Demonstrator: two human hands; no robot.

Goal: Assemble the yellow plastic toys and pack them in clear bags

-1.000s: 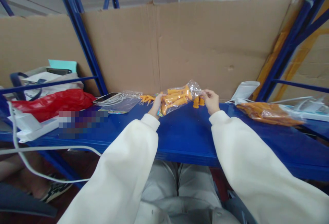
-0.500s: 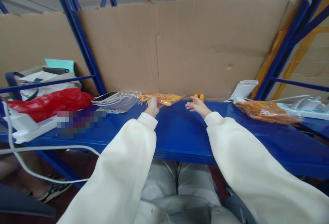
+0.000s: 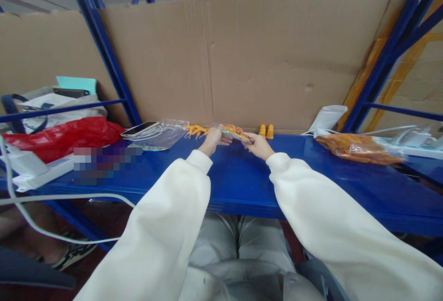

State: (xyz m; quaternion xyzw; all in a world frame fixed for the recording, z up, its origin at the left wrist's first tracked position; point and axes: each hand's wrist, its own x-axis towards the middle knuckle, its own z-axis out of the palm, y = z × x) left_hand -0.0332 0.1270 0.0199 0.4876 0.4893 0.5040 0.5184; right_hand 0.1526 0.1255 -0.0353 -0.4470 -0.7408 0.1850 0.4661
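A clear plastic bag of orange parts (image 3: 236,132), with a multicoloured strip along its near edge, is held between my two hands above the blue shelf (image 3: 247,176). My left hand (image 3: 213,139) grips its left end. At the right end, my right hand (image 3: 258,145) has its fingers closed on the bag. Just left of my left hand lie orange branching pieces (image 3: 196,130) with small spiral metal bits beside them. Two small orange stepped pieces (image 3: 266,131) stand upright behind my right hand, near the cardboard. The fingers partly hide what is in the bag.
A flat plastic bag (image 3: 162,137), a phone (image 3: 140,129) and a coiled white cable lie to the left. Beyond them are a red bag (image 3: 65,137) and a white power strip (image 3: 44,174). Another orange-filled bag (image 3: 360,148) is at right. Cardboard (image 3: 256,61) backs the shelf.
My right hand has moved left and closed on the bag's right end. The bag has turned so its multicoloured edge shows. The orange branching pieces and two stepped pieces are more exposed.
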